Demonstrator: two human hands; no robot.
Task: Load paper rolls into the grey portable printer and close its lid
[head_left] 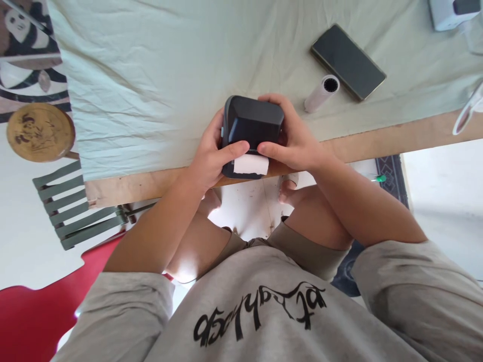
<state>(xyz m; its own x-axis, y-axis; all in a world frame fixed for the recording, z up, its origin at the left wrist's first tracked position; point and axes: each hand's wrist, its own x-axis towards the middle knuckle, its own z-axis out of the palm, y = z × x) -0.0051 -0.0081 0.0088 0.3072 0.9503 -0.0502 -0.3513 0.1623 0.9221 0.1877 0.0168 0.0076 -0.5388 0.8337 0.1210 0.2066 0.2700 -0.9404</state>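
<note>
Between my two hands is a small black label printer (256, 123), held at the near edge of the table. A strip of white paper (251, 164) sticks out of its near side. My left hand (213, 151) grips the printer's left side, thumb resting on top near the paper. On the other side my right hand (292, 136) wraps round it, its thumb also on the top face close to the paper. Both hands' fingertips are partly hidden by the printer. To the right of my right hand, a whitish paper roll (322, 93) lies on the cloth.
A dark smartphone (349, 61) lies beyond the roll on the pale green tablecloth (151, 75). A white device (453, 14) stands at the far right corner, with glasses (470, 108) near the right edge. Left of the table are a round wooden stool (41, 131) and a green slatted seat (75, 211).
</note>
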